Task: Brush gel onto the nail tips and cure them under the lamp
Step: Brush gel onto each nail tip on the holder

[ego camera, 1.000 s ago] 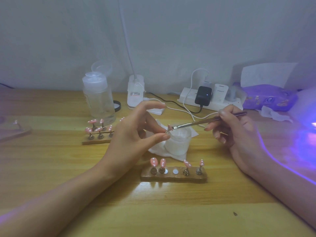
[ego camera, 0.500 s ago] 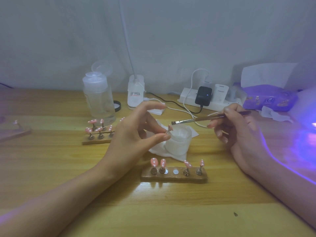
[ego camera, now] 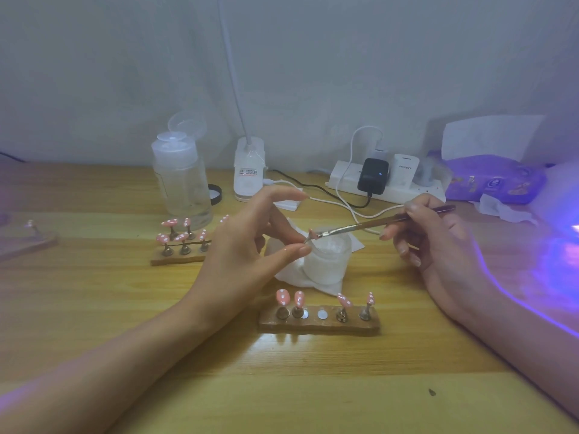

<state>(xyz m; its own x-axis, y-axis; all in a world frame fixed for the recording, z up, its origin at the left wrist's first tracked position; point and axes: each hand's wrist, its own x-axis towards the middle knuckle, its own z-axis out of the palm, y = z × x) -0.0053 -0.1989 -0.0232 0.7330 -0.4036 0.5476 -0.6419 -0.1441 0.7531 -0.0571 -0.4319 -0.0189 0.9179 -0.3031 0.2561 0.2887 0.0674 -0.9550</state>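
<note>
– What's happening at the bench?

– The left hand (ego camera: 250, 255) pinches one small pink nail tip (ego camera: 311, 234) by its stem, between thumb and a fingertip, with the forefinger lifted clear. The tip is held just above the rim of the frosted white jar (ego camera: 329, 264), which sits on a crumpled white tissue (ego camera: 286, 274).

– And the other hand?

– The right hand (ego camera: 438, 245) has its fingers curled round a slim dark-handled brush (ego camera: 376, 224), held like a pen. The bristles meet the tip's face, as near as I can tell from here.

– So it's the coating step, I'd say. How would you do it well?

– Light strokes from base to edge and a thin film, I'd think. Keep gel off the stem and the pinching fingers. Resting both wrists on the light wooden table (ego camera: 282, 386) should stop any wobble. A flooded tip would likely run before curing.

– Where does it go afterwards?

– Probably the bare disc (ego camera: 322, 314) on the near brown wooden stand (ego camera: 319, 325), where four pink tips (ego camera: 283, 297) flank a gap. Or it goes straight under the lamp glowing violet (ego camera: 564, 214) at the far right, well apart from the jar.

– And the other rack?

– The second wooden stand (ego camera: 178, 260), just left of the left hand, carries more pink tips (ego camera: 163, 238). I can't tell whether those are finished.
</note>
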